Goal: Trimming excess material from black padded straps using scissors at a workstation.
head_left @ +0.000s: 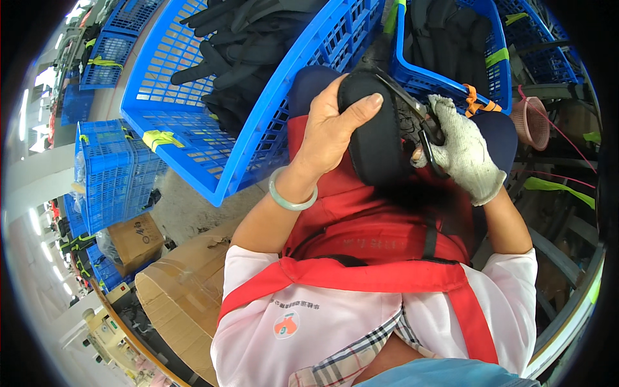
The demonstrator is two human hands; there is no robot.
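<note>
My bare left hand (330, 126) grips the upper end of a long black padded piece (377, 145) with a rounded tip, the thumb lying across its face. A jade-coloured bangle (293, 198) circles that wrist. On my right hand (463, 151) is a pale knitted glove, and its fingers are closed round the handles of a pair of scissors (412, 103). The blades point up and to the left, along the right edge of the padded piece. Whether they touch it, I cannot tell. Beneath, a red apron (348, 206) covers my lap.
A blue crate (222, 171) holding several black padded pieces (242, 58) stands at the far left. Another blue crate (438, 82), also with black pieces, stands beyond my right hand. Flattened cardboard (187, 284), stacked blue crates (116, 174) and a pink basket (530, 122) are around me.
</note>
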